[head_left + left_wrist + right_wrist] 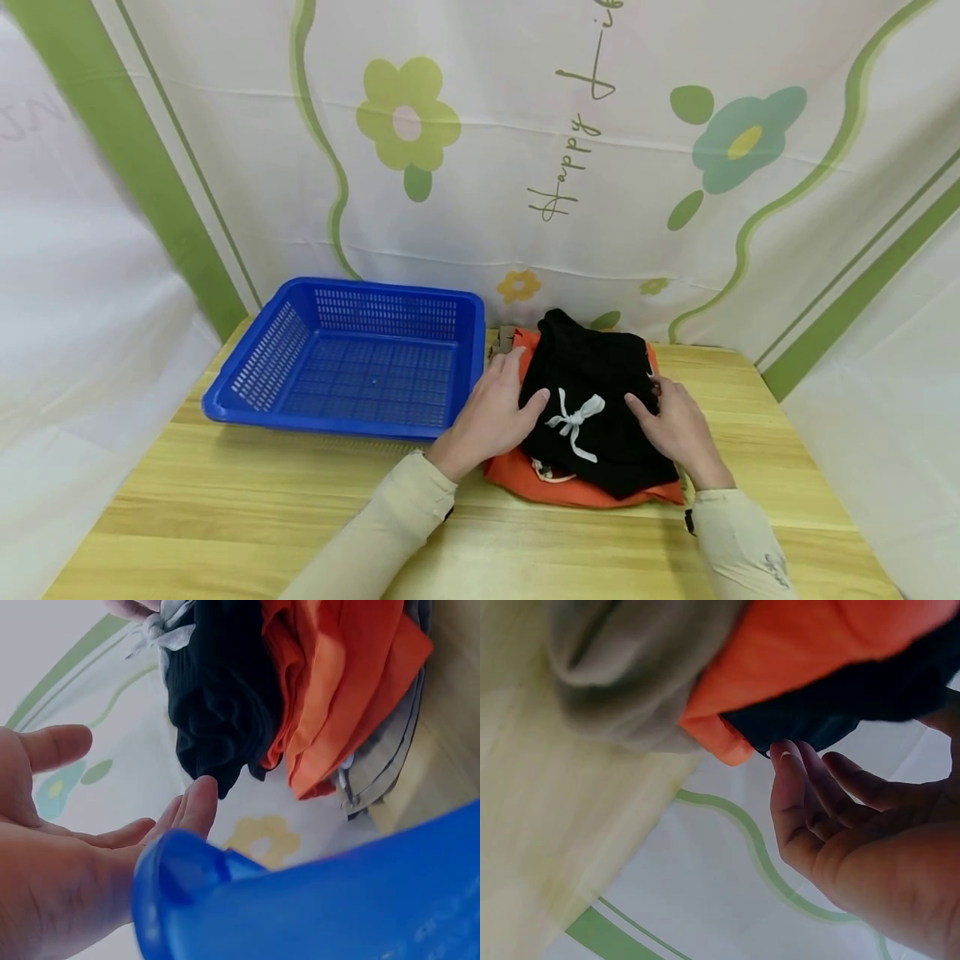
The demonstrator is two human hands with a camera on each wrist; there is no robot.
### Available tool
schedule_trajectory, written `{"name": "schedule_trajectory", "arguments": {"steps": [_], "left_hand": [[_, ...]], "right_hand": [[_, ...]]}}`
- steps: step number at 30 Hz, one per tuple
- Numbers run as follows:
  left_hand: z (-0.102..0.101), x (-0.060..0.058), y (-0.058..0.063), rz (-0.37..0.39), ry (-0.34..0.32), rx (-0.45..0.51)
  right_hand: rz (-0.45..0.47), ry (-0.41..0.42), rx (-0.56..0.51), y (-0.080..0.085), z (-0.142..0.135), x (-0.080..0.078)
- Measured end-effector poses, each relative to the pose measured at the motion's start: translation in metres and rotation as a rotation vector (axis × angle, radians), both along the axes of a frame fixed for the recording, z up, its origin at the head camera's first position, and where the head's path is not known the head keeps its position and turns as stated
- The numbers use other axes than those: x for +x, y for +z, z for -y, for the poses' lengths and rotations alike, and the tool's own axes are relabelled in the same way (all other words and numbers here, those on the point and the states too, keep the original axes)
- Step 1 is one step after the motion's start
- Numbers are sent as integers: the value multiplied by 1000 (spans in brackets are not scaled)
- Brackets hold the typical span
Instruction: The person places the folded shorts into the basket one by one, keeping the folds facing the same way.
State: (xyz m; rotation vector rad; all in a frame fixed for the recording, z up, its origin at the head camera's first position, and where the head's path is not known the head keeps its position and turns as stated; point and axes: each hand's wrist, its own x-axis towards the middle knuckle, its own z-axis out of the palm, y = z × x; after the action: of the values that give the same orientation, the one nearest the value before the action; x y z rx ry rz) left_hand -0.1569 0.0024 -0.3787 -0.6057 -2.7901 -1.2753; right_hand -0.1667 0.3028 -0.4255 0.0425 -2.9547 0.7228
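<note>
Folded black shorts (600, 367), with a white drawstring tied in a bow (576, 419), lie on top of a small clothes pile. Under them is a folded orange garment (570, 492) with a pale cord, and below that a grey-brown garment (382, 757). My left hand (495, 412) is at the left side of the shorts, its fingers fairly straight and the thumb spread. At the right side is my right hand (678, 425), fingers slightly bent. In the right wrist view its fingertips (786, 769) are at the shorts' edge; whether they touch I cannot tell.
A blue plastic basket (345, 429) with slotted walls stands left of the pile, its rim close to my left hand. Both sit on a wooden table (247, 508). A white curtain (480, 208) printed with flowers hangs right behind the table.
</note>
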Motion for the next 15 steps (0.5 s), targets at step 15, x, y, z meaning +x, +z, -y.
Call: {"name": "schedule_trajectory", "arguments": {"steps": [15], "left_hand": [[-22, -7, -23, 69, 45, 3]], "right_hand": [[72, -24, -69, -10, -4, -1]]}}
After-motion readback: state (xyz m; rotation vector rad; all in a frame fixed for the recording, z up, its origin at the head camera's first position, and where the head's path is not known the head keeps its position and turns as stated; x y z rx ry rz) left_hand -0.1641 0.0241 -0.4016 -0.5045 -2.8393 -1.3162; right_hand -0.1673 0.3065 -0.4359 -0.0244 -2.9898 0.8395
